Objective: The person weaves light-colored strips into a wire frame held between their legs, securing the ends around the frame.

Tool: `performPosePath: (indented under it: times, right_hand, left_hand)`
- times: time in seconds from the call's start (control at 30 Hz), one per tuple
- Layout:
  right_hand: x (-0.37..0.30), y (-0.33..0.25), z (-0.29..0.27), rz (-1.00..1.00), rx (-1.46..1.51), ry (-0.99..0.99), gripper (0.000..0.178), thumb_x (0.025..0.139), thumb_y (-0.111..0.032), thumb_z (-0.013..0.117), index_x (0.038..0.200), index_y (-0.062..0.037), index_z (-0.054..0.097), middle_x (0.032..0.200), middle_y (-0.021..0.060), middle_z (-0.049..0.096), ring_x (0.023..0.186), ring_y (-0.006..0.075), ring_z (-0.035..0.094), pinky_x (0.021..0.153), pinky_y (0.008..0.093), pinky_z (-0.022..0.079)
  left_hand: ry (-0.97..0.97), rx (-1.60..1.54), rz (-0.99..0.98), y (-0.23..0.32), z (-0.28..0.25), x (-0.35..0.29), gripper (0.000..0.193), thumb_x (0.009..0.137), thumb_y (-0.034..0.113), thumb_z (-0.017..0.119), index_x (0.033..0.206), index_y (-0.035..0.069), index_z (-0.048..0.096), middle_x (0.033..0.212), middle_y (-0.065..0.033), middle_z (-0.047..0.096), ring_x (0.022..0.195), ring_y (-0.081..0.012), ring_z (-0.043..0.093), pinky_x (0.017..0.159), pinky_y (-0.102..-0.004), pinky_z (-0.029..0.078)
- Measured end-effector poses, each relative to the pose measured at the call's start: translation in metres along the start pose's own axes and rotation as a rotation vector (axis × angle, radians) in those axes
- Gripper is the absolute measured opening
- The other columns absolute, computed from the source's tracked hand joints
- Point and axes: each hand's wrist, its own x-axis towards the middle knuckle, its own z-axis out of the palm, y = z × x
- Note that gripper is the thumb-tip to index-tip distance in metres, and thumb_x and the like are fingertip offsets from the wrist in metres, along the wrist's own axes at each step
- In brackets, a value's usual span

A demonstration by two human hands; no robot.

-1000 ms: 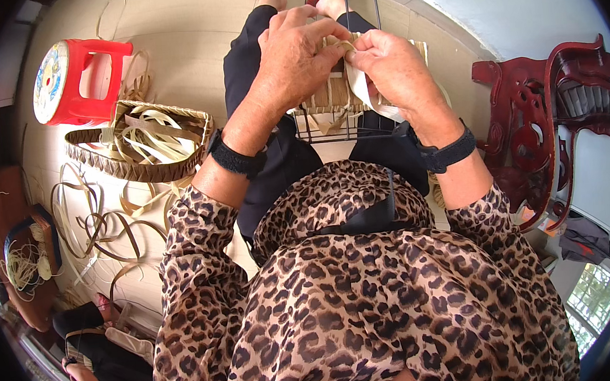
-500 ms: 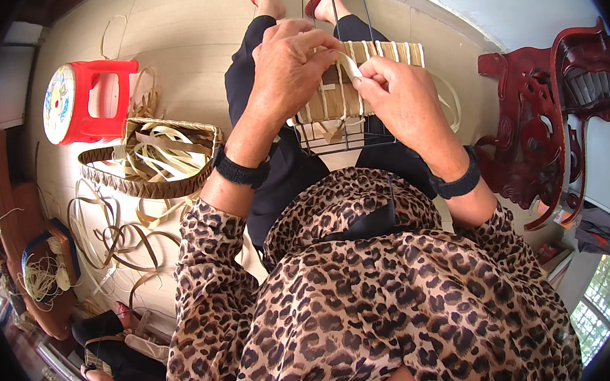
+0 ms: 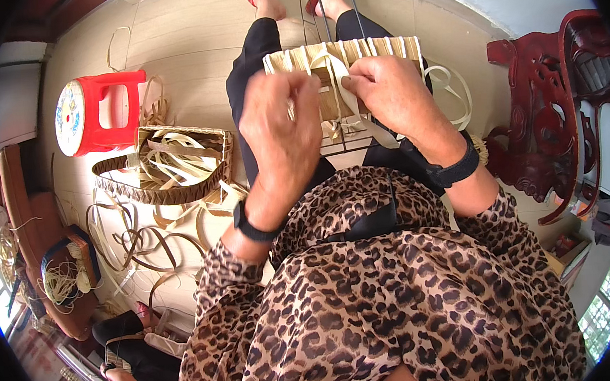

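A woven panel of tan strips with white cross bands (image 3: 295, 59) lies over a dark wire frame (image 3: 348, 144) between my legs. My right hand (image 3: 398, 93) is closed on a pale flat strip (image 3: 332, 66), thumb and forefinger pinching it. This strip loops up over the panel, and a loose tail hangs below my fingers. Over the panel's left side is my left hand (image 3: 277, 114), its fingers curled and smeared by motion. Whether it grips anything is hidden. Both wrists wear black bands.
On the floor at left, a woven basket (image 3: 169, 194) holds loose strips beside a red stool (image 3: 109, 113) lying on its side. Curled strips (image 3: 144, 239) spread below it. A carved dark-red wooden chair (image 3: 543, 114) stands at right. Another person's dark-clad leg (image 3: 147, 368) shows lower left.
My left hand has come off the strip, moving down and left. My right hand still pinches the strip, which now forms a bigger loop with its tail hanging lower.
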Motion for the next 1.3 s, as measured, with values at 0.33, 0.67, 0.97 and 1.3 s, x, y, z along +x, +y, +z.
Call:
performPosePath:
  times: [0.33,0.67,0.97,1.3]
  right_hand:
    - [0.012,-0.002,-0.005,0.080,0.119,-0.220,0.020,0.074,-0.011,0.051,0.065,0.0019,0.061,0.055,0.0146,0.058,0.053,0.0236,0.059,0.055,0.0362,0.047]
    - [0.017,0.007,-0.003,0.238,0.348,-0.304,0.017,0.082,-0.008,0.050,0.068,0.0006,0.055,0.056,-0.0009,0.048,0.043,0.0041,0.039,0.038,0.0197,0.030]
    - [0.018,0.006,-0.006,0.207,0.328,-0.318,0.018,0.082,-0.010,0.051,0.067,-0.0012,0.054,0.054,-0.0032,0.044,0.043,0.0041,0.038,0.038,0.0204,0.029]
    - [-0.034,0.006,-0.021,0.057,0.208,-0.057,0.037,0.082,-0.036,0.059,0.083,0.0017,0.059,0.063,0.0095,0.058,0.059,0.0131,0.056,0.054,0.0282,0.043]
  left_hand:
    - [-0.608,-1.054,-1.029,0.018,-0.004,-0.025,0.028,0.096,0.023,0.040,0.108,0.000,0.050,0.079,-0.0111,0.061,0.057,-0.0157,0.059,0.050,-0.0232,0.046]
    - [-0.657,-1.384,-1.186,0.006,0.003,-0.027,0.023,0.095,0.025,0.043,0.096,0.005,0.054,0.058,-0.0067,0.057,0.041,-0.0137,0.047,0.044,-0.0266,0.040]
    - [-0.815,-1.265,-1.211,0.004,0.007,-0.029,0.014,0.090,0.019,0.054,0.085,0.006,0.058,0.054,-0.0026,0.051,0.038,-0.0078,0.039,0.037,-0.0222,0.030]
    - [-0.700,-1.092,-1.039,0.017,0.007,-0.026,0.015,0.089,0.013,0.054,0.077,0.005,0.056,0.055,-0.0026,0.052,0.040,-0.0076,0.041,0.036,-0.0192,0.031]
